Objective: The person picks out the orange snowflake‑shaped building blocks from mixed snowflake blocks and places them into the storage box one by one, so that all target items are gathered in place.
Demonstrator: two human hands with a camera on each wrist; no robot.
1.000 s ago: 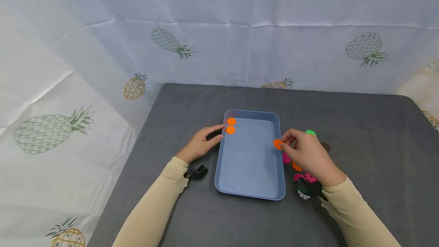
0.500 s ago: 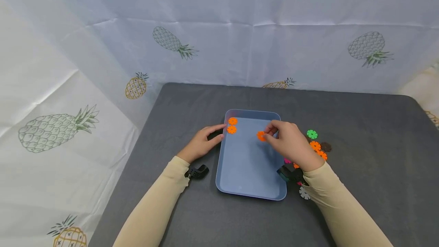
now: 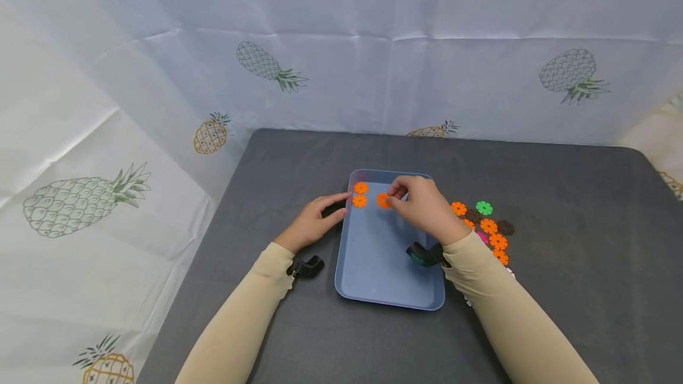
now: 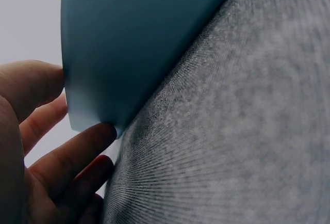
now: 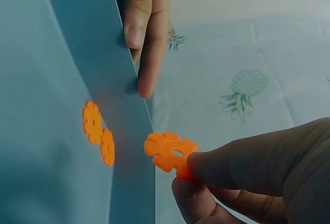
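Observation:
My right hand [image 3: 421,206] pinches an orange notched disc [image 5: 167,152] between thumb and fingers, above the upper part of the blue tray [image 3: 373,277]. In the right wrist view the disc has a small hole in its middle and slots round its edge. Two more orange discs [image 3: 360,194] lie in the tray's far left corner, one below the other and about touching. At the tray's left side, my left hand [image 3: 312,224] touches the wall with its fingertips, thumb and fingers spread; the left wrist view shows them against the outer wall [image 4: 118,48].
Right of the tray lies a loose group of notched discs: several orange [image 3: 488,226], a green one [image 3: 484,208], brown ones [image 3: 506,227] and a pink one [image 3: 482,237]. My right forearm partly hides them. Dark grey cloth [image 3: 576,224] covers the table; a pineapple-print sheet [image 3: 341,88] hangs behind.
My right hand has carried the orange disc leftward from the tray's right rim to over its upper middle, uncovering more of the disc group. My left hand has stayed at the tray's left side.

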